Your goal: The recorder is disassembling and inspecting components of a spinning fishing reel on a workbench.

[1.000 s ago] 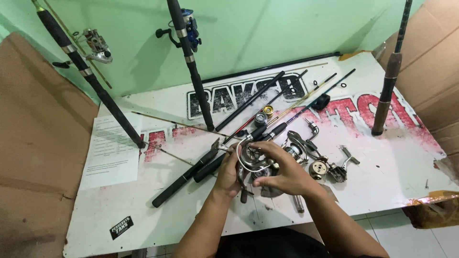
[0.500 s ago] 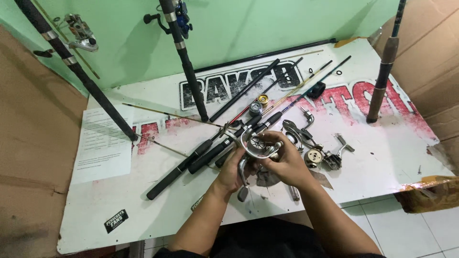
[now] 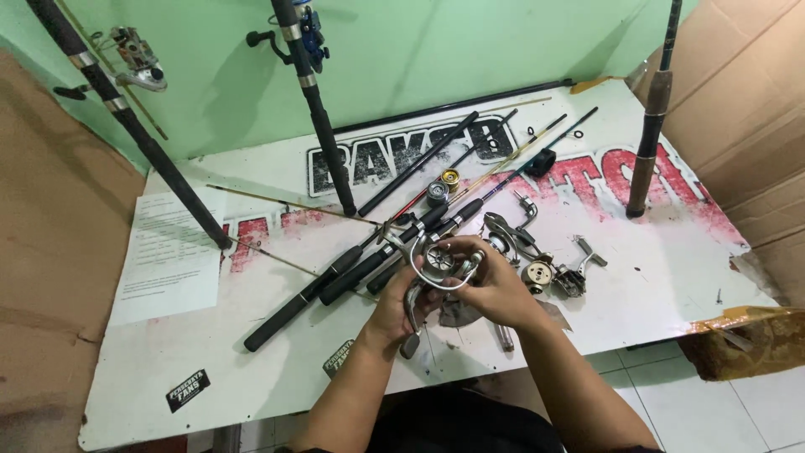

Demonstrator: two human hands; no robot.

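Both hands hold a silver spinning reel (image 3: 433,262) above the white printed table (image 3: 662,277). My left hand (image 3: 392,309) grips the reel's body from below, its stem and foot sticking down past the palm. My right hand (image 3: 486,281) covers the right side, fingers on the rotor and wire bail. Several black fishing rods (image 3: 352,268) lie across the table just behind the reel. Loose reel parts (image 3: 541,268) lie to the right of my right hand.
Three rods stand leaning on the green wall: far left (image 3: 126,126), middle with a blue reel (image 3: 314,109), right (image 3: 650,143). A paper sheet (image 3: 168,256) lies at left. Cardboard (image 3: 42,277) flanks both sides. Small spools (image 3: 443,186) sit mid-table.
The view has shifted slightly. My hands have turned the reel a little while keeping hold of it; the things on the table have not moved.
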